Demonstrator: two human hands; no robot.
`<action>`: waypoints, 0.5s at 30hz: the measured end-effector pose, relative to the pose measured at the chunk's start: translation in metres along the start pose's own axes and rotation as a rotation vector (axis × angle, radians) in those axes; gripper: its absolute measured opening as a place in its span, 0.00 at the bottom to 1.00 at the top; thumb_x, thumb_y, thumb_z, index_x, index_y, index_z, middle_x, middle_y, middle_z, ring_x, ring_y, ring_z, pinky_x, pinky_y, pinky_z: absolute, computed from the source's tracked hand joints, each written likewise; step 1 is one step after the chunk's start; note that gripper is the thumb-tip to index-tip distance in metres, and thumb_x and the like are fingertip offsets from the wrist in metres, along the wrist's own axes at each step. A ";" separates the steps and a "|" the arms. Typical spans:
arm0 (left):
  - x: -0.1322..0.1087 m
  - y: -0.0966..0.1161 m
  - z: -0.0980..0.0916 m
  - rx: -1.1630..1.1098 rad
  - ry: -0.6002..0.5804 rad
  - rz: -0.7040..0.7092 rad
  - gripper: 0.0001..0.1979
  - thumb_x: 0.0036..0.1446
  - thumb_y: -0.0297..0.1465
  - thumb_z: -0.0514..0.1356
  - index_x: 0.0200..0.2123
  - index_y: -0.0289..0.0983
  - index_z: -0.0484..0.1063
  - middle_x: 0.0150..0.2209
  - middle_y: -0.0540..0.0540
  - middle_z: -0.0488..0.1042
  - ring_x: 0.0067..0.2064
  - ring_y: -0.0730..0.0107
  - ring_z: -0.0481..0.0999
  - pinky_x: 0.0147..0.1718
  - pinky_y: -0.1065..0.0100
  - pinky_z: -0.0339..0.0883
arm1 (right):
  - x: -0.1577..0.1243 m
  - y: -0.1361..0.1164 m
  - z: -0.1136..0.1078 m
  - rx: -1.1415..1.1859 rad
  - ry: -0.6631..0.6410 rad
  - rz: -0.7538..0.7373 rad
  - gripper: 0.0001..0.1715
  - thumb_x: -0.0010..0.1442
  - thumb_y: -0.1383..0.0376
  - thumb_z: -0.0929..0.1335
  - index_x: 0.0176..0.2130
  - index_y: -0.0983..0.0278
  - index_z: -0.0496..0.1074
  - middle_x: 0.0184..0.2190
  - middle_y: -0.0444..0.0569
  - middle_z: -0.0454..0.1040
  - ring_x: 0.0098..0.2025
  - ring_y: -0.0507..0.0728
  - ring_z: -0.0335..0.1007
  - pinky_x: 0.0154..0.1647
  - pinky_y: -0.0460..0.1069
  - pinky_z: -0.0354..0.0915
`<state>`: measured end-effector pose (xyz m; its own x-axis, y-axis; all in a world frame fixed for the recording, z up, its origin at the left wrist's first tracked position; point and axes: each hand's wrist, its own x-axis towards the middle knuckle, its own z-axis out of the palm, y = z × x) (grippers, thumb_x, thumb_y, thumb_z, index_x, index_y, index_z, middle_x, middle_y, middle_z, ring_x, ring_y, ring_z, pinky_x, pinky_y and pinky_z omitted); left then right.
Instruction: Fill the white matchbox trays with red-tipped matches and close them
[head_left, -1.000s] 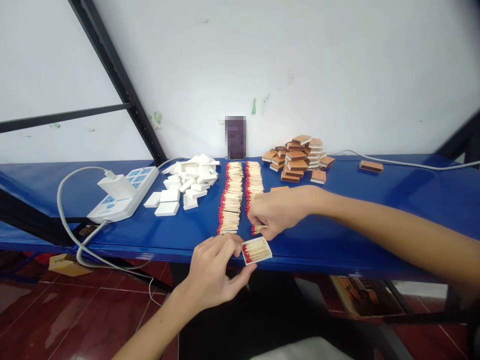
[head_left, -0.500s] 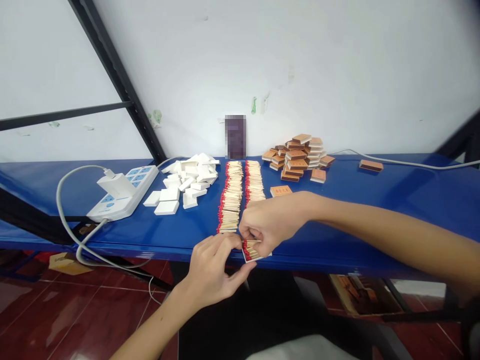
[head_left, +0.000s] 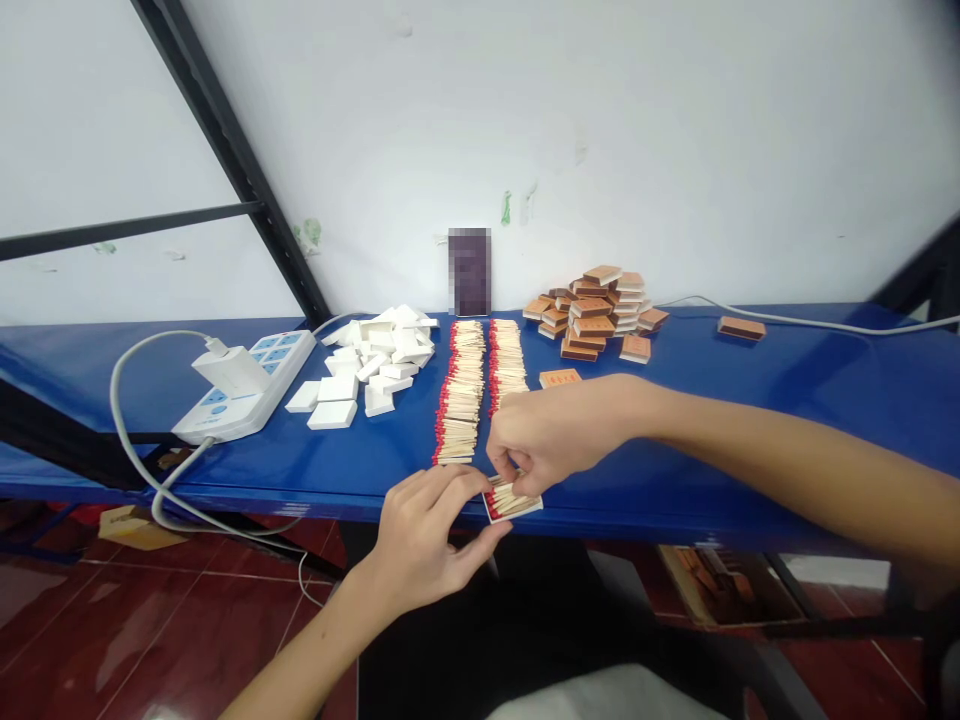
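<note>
At the front edge of the shelf, my left hand (head_left: 431, 535) grips a small white matchbox tray (head_left: 534, 506) between thumb and fingers. Red-tipped matches (head_left: 507, 500) lie inside it. My right hand (head_left: 544, 440) reaches over the tray from the right, its bent fingers pinched onto the matches; the fingertips are partly hidden. Just beyond, two long rows of matches run back towards the wall: a left row (head_left: 461, 390) and a right row (head_left: 510, 358), whose near end my right hand covers. An orange matchbox sleeve (head_left: 560, 379) lies behind my right wrist.
White trays (head_left: 379, 355) are heaped on the left of the blue shelf (head_left: 720, 420), near a power strip (head_left: 247, 390) with cables. Orange and brown matchboxes (head_left: 592, 310) are piled at the back right, with one matchbox (head_left: 741, 328) apart. A pixelated dark rectangle (head_left: 470, 272) stands by the wall.
My right hand has shifted slightly right and up over the tray, uncovering more of its matches and its right end. My left hand keeps its grip with little movement.
</note>
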<state>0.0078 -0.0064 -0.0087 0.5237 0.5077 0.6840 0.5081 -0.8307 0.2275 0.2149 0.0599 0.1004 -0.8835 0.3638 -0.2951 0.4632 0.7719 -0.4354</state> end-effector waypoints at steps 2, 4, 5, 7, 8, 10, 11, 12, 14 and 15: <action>0.001 0.000 0.000 0.002 0.002 0.004 0.14 0.58 0.34 0.67 0.45 0.39 0.68 0.40 0.46 0.80 0.39 0.64 0.81 0.39 0.65 0.73 | 0.000 -0.001 -0.001 -0.019 0.003 -0.002 0.05 0.54 0.70 0.68 0.29 0.66 0.75 0.20 0.40 0.70 0.23 0.48 0.60 0.27 0.46 0.54; 0.001 -0.001 0.000 0.006 0.004 0.009 0.14 0.58 0.34 0.67 0.45 0.39 0.69 0.40 0.46 0.80 0.39 0.63 0.81 0.40 0.65 0.73 | 0.000 -0.003 -0.001 -0.021 -0.004 -0.008 0.05 0.54 0.71 0.68 0.30 0.67 0.76 0.21 0.40 0.70 0.24 0.48 0.60 0.27 0.46 0.55; 0.001 -0.001 0.000 0.007 0.005 0.010 0.14 0.58 0.34 0.67 0.45 0.39 0.69 0.40 0.46 0.80 0.39 0.63 0.81 0.40 0.64 0.73 | -0.001 -0.003 -0.001 -0.020 -0.008 -0.007 0.05 0.54 0.71 0.68 0.30 0.67 0.76 0.21 0.40 0.70 0.24 0.48 0.60 0.27 0.46 0.55; 0.001 -0.001 -0.001 0.005 0.005 0.012 0.13 0.58 0.34 0.67 0.44 0.39 0.69 0.40 0.46 0.80 0.39 0.63 0.81 0.40 0.65 0.73 | -0.001 -0.006 -0.001 -0.019 -0.003 0.006 0.05 0.55 0.72 0.68 0.30 0.67 0.76 0.22 0.41 0.71 0.24 0.48 0.60 0.28 0.46 0.55; 0.001 -0.001 -0.001 0.003 0.004 0.012 0.13 0.59 0.34 0.67 0.44 0.39 0.69 0.40 0.46 0.81 0.39 0.63 0.81 0.40 0.65 0.73 | -0.002 -0.007 -0.001 -0.020 0.004 0.014 0.05 0.55 0.71 0.68 0.30 0.67 0.76 0.22 0.41 0.72 0.25 0.48 0.61 0.28 0.46 0.55; 0.001 -0.001 -0.001 0.002 0.004 0.013 0.13 0.58 0.34 0.67 0.44 0.39 0.69 0.40 0.46 0.81 0.39 0.64 0.81 0.40 0.65 0.73 | -0.003 -0.008 -0.002 -0.027 0.009 0.029 0.05 0.55 0.71 0.69 0.29 0.67 0.76 0.21 0.41 0.72 0.25 0.48 0.61 0.29 0.47 0.55; 0.001 -0.001 -0.001 0.002 0.004 0.014 0.13 0.58 0.34 0.67 0.44 0.39 0.69 0.40 0.46 0.81 0.39 0.64 0.81 0.40 0.65 0.73 | -0.003 -0.009 -0.002 -0.028 0.007 0.029 0.05 0.55 0.70 0.69 0.28 0.67 0.76 0.20 0.40 0.70 0.24 0.48 0.60 0.29 0.47 0.54; 0.001 -0.001 -0.001 0.002 0.004 0.014 0.13 0.58 0.34 0.67 0.44 0.39 0.69 0.40 0.46 0.81 0.39 0.64 0.81 0.40 0.65 0.73 | -0.003 -0.009 -0.002 -0.028 0.005 0.027 0.05 0.55 0.70 0.70 0.28 0.66 0.76 0.19 0.39 0.69 0.23 0.48 0.59 0.28 0.47 0.54; 0.001 -0.001 0.000 0.003 0.006 0.015 0.14 0.58 0.34 0.67 0.44 0.39 0.69 0.40 0.46 0.81 0.39 0.64 0.81 0.40 0.65 0.73 | -0.003 -0.010 -0.002 -0.032 0.014 0.024 0.05 0.55 0.70 0.69 0.27 0.66 0.75 0.18 0.39 0.68 0.23 0.48 0.58 0.28 0.47 0.53; 0.001 -0.001 0.000 0.003 0.005 0.014 0.14 0.58 0.34 0.67 0.45 0.39 0.69 0.40 0.46 0.81 0.39 0.64 0.81 0.40 0.65 0.73 | -0.003 -0.010 -0.002 -0.034 0.024 0.022 0.05 0.54 0.71 0.69 0.27 0.66 0.75 0.19 0.39 0.68 0.23 0.48 0.58 0.27 0.47 0.53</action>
<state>0.0078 -0.0048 -0.0079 0.5273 0.4950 0.6906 0.5026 -0.8371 0.2162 0.2129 0.0523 0.1067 -0.8750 0.3928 -0.2830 0.4799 0.7809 -0.3999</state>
